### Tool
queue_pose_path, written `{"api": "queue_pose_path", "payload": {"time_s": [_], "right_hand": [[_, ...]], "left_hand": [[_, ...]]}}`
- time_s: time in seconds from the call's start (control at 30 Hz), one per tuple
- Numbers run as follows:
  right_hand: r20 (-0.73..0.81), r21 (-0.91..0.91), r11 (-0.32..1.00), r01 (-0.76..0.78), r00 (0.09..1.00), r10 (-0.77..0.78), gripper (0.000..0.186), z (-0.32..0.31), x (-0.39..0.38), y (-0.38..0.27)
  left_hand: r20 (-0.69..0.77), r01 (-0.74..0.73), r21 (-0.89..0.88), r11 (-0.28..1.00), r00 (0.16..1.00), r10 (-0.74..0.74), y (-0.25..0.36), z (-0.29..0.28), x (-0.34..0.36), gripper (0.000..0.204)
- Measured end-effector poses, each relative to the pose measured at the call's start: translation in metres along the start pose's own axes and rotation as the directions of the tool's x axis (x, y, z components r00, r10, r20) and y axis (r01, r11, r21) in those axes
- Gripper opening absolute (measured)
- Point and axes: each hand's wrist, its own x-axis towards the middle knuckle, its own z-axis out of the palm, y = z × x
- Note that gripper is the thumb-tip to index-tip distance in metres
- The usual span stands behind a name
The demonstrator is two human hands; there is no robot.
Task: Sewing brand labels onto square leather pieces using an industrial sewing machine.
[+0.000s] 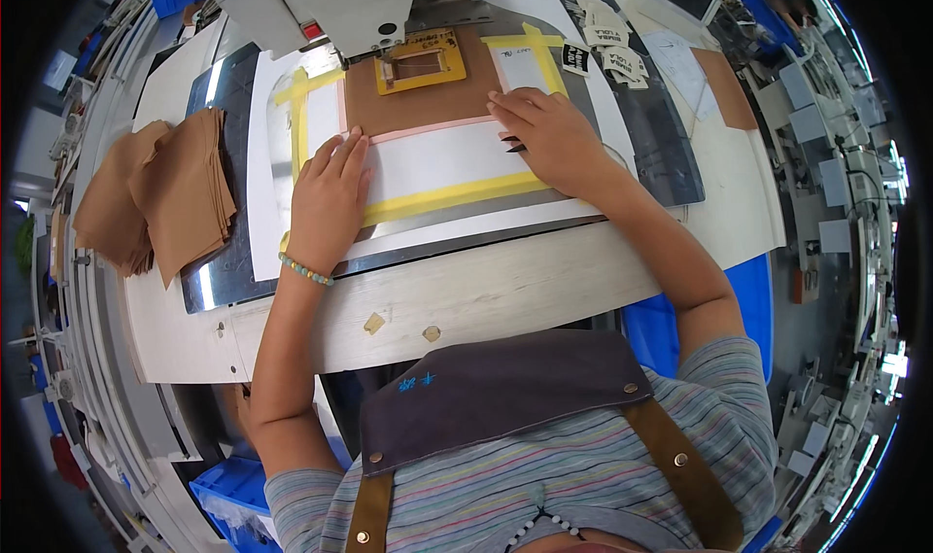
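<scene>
Lying left of the flat brown rectangular panel (423,108) are stacked brown sheets (185,193). The left hand (330,198), fingers extended, touches the panel's lower-left corner; a yellow rectangular frame (425,83) lies on it; the right hand (559,140), gripping a small black pointed tool (515,148), touches the panel's right edge.

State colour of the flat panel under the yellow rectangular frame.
The flat panel is brown, best in head view.

From here I see a matt brown sheet (428,109), smooth paper (437,161), a glossy plate (212,273) at left and a dull, wood-look table (486,303) near.
</scene>
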Motion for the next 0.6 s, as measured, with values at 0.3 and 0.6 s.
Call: {"api": "queue_pose_path", "payload": {"time_s": [0.3,0.6], "right_hand": [[-0.044,0.123,0.991,-0.048,0.998,0.053,0.044,0.007,-0.001,0.003],[-0.11,0.15,0.987,-0.05,0.992,0.067,0.041,0.011,-0.003,0.004]], "left_hand": [[-0.059,-0.044,-0.013,0.999,0.997,0.043,-0.001,0.0,0.0,0.045],[0.004,-0.03,-0.148,0.989,1.0,0.031,-0.009,0.002,0.0,0.047]]}}
